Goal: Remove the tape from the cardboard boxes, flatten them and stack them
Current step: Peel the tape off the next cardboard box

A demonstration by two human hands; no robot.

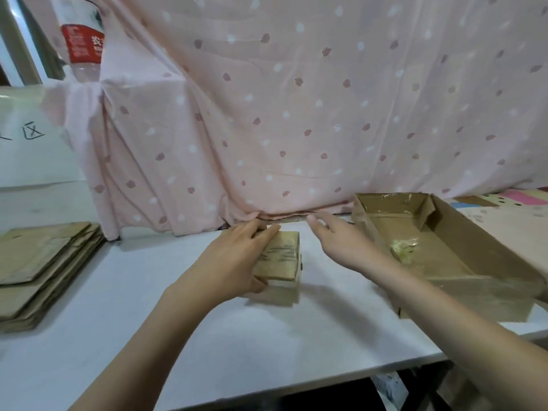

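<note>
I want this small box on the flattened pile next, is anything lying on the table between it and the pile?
Nothing visible does. Bare table lies between the small box, held by the left hand, and the flattened pile.

A pink dotted cloth (296, 114) hangs behind the white table (207, 336), bottle (81, 40) upper left

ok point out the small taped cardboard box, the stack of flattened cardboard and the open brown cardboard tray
small taped cardboard box (281, 256): head view, its glossy taped top
stack of flattened cardboard (38, 262): head view, top sheet
open brown cardboard tray (439, 250): head view, bare inner floor
</note>
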